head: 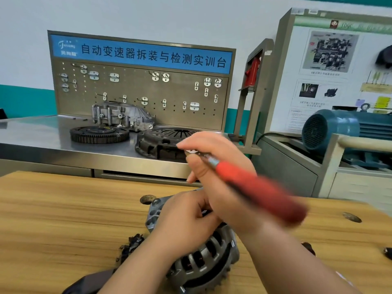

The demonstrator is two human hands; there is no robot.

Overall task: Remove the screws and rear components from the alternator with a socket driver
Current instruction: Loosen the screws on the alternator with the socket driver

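Note:
A grey alternator (209, 257) lies on the wooden bench (53, 209) in front of me, its slotted housing facing the camera. My left hand (180, 221) lies on top of it with the fingers curled over its rear end, which is hidden. Above it my right hand (214, 164) is raised and holds the socket driver (254, 187), a blurred red handle with a thin metal shaft. The fingertips pinch the shaft's tip, where something small and pale shows; I cannot tell what it is.
A black clump of removed parts (131, 245) lies left of the alternator, and a dark cover (89, 283) at the bottom edge. Behind the bench stands a steel table (42, 136) with a flywheel (99, 134), a clutch cover (163, 143) and a pegboard (140, 90). A blue motor (331, 128) sits right.

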